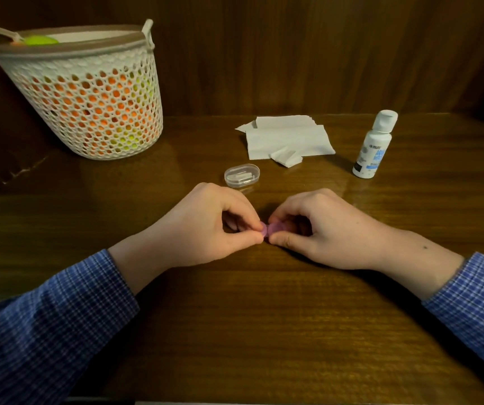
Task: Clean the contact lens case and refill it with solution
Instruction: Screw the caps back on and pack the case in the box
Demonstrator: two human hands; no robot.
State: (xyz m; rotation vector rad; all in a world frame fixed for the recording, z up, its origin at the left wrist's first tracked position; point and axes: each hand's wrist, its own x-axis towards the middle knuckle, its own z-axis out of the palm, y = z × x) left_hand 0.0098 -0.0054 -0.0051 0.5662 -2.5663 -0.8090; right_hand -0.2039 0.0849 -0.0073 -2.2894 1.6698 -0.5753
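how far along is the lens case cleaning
Early on. Nothing looks done: the solution bottle stands capped and the tissues lie flat beyond the hands. In hand: the left hand and right hand pinch the purple lens case between them. Left: cleaning, wiping, refilling.

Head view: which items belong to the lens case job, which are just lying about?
In the job:
lens case, purple, pinched by the left hand and right hand
bottle, cap on, standing at right
tissues, beside the bottle

Lying about:
basket, back left, orange and green things inside
clear box, lid on, behind the hands; use unclear
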